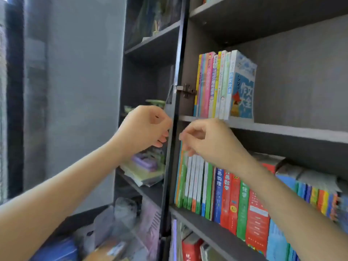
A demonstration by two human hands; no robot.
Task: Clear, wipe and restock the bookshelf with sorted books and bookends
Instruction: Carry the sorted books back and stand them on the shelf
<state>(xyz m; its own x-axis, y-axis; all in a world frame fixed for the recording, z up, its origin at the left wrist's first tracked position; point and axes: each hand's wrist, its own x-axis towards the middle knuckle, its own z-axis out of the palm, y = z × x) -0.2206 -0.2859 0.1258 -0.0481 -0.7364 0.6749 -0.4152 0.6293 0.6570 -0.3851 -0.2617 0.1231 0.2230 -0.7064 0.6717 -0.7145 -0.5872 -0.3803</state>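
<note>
Far left: a blurred grey wall [79,91]. Next, behind the glass of the dark grey wooden bookshelf [282,128], a purple case on a stack of pale booklets [145,166], lying flat near the right end of that shelf board. Left grip [145,127] raised in front of the glass, fingers curled round the left edge of the tall black door frame [176,102], thumb on the near side. Brown metal hinge [187,91] higher up on the same frame. Right grip [209,142] just right of the frame, below the front edge of the upper shelf board, fingers curled and thumb close to forefinger in front of the tops of the leftmost spines; cannot tell whether pinching anything. On the upper board, a short upright row of thin colourful paperbacks [212,85] packed at the left end, closed off by a blue-and-white book [243,91]. On the board below, a long upright row of green, white, blue and red books [235,200] from left end to right edge of view. Lowest board: a red volume [190,249] at its left end.
</note>
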